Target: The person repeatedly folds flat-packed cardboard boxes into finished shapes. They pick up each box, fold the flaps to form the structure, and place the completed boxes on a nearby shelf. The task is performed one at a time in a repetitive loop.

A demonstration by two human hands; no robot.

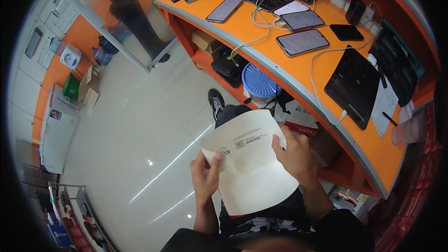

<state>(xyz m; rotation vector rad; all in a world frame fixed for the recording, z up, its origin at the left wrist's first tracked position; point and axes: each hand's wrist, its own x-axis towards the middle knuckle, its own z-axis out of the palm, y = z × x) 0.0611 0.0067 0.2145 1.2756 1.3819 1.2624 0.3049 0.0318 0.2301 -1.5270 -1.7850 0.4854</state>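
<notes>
A cream sheet of stiff paper or thin card is spread above my lap, creased across its middle, with small dark print and a square code on its upper part. My left hand pinches the left edge, thumb on the near face, and that corner curls inward. On the opposite side, my right hand grips the upper right edge, thumb on the face and fingers behind it. The sheet's underside is hidden from view.
An orange desk curves along the right, bearing several phones, cables and a black tablet. Beneath it are a blue-lidded tub, a black bag and boxes. Pale floor tiles lie to the left; a person stands beyond glass.
</notes>
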